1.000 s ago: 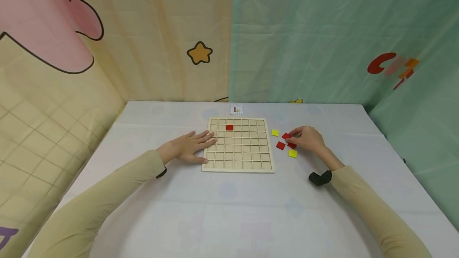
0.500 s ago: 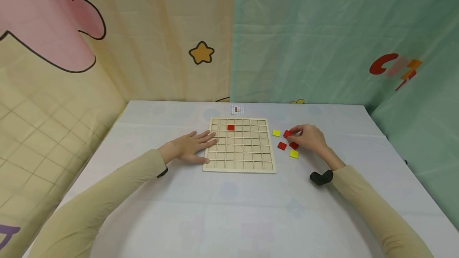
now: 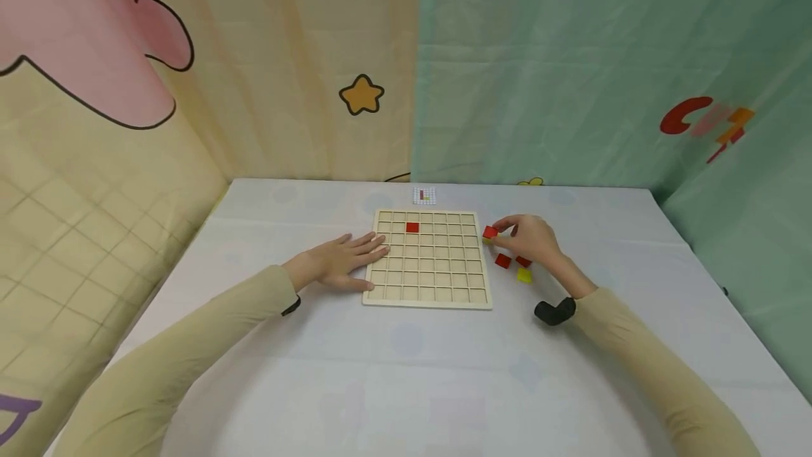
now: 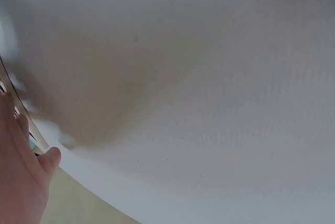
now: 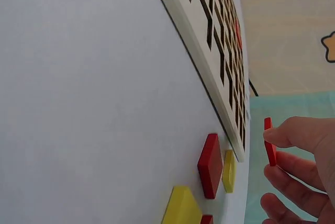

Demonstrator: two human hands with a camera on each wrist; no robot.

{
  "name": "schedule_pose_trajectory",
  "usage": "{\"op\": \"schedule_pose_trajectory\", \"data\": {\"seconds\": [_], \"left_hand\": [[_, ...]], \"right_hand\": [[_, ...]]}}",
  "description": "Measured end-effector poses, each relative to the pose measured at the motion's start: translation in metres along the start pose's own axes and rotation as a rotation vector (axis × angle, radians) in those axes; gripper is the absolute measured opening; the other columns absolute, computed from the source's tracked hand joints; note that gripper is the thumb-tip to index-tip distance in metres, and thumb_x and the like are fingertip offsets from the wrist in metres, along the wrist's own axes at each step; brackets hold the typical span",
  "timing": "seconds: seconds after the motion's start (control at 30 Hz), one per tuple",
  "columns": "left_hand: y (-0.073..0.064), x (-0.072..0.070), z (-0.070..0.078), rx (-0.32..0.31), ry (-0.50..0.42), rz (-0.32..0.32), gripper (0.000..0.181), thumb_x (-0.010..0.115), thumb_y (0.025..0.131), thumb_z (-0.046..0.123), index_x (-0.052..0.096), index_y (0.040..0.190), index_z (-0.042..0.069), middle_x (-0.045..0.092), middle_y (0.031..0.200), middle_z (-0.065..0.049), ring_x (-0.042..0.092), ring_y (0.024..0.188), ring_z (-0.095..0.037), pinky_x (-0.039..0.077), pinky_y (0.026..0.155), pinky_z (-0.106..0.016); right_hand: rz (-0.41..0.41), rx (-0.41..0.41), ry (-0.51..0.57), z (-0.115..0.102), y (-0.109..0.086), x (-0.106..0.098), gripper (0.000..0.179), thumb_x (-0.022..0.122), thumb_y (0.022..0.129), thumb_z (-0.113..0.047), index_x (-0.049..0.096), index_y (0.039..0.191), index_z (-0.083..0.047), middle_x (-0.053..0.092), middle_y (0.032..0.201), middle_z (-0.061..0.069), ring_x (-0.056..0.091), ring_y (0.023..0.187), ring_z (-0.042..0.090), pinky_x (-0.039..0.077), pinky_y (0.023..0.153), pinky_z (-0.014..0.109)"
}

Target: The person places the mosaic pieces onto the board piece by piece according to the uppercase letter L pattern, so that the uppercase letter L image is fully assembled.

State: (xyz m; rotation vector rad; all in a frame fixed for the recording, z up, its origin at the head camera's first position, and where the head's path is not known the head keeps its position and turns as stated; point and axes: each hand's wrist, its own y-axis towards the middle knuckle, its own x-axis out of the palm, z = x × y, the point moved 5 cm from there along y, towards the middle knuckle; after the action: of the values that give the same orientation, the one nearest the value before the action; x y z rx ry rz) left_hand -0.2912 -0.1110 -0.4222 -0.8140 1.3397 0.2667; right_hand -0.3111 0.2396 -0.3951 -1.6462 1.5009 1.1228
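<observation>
A wooden grid board [image 3: 427,305] lies mid-table with one red tile [image 3: 412,228] in a cell near its far edge. My left hand [image 3: 342,261] rests with spread fingers on the board's left edge; part of it shows in the left wrist view. Beside the board's right edge, my right hand [image 3: 531,237] pinches a red square tile [image 5: 269,141] between thumb and fingers, lifted off the table. Below that tile a yellow tile [image 5: 229,171] is partly covered in the head view. Nearer lie another red tile [image 3: 503,261], a partly hidden red tile [image 3: 523,261] and a yellow tile [image 3: 524,275].
A small printed grid card [image 3: 424,195] with coloured squares lies behind the board. The white-covered table [image 3: 406,379] reaches back to printed curtains [image 3: 539,69]. A black strap piece [image 3: 555,312] sits at the right wrist.
My right hand has picked up a red tile from the group and carried it left, over the yellow tile by the board. The left hand stays on the board's edge.
</observation>
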Motion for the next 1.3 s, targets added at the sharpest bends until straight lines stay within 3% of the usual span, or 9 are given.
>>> {"op": "schedule_pose_trajectory", "data": {"seconds": [0.8,1.3], "left_hand": [[0.002,0.000,0.001,0.004,0.004,-0.001,0.082,0.035,0.093,0.067,0.006,0.156,0.023,-0.002,0.164,-0.002,-0.001,0.151,-0.025,0.011,0.119,-0.056],[0.002,0.000,0.000,0.000,0.015,-0.006,0.082,0.034,0.093,0.067,0.006,0.156,0.022,-0.001,0.164,-0.003,-0.001,0.151,-0.025,0.010,0.120,-0.054]], "right_hand": [[-0.040,-0.185,0.127,-0.078,0.030,0.039,0.030,0.075,0.079,-0.028,0.075,0.103,-0.011,0.074,0.094,0.007,0.055,0.065,0.014,0.040,0.053,0.024],[-0.132,-0.184,0.119,-0.106,0.050,0.069,0.033,0.078,0.079,-0.034,0.075,0.104,-0.013,0.074,0.099,0.004,0.057,0.071,0.014,0.042,0.057,0.022]]}}
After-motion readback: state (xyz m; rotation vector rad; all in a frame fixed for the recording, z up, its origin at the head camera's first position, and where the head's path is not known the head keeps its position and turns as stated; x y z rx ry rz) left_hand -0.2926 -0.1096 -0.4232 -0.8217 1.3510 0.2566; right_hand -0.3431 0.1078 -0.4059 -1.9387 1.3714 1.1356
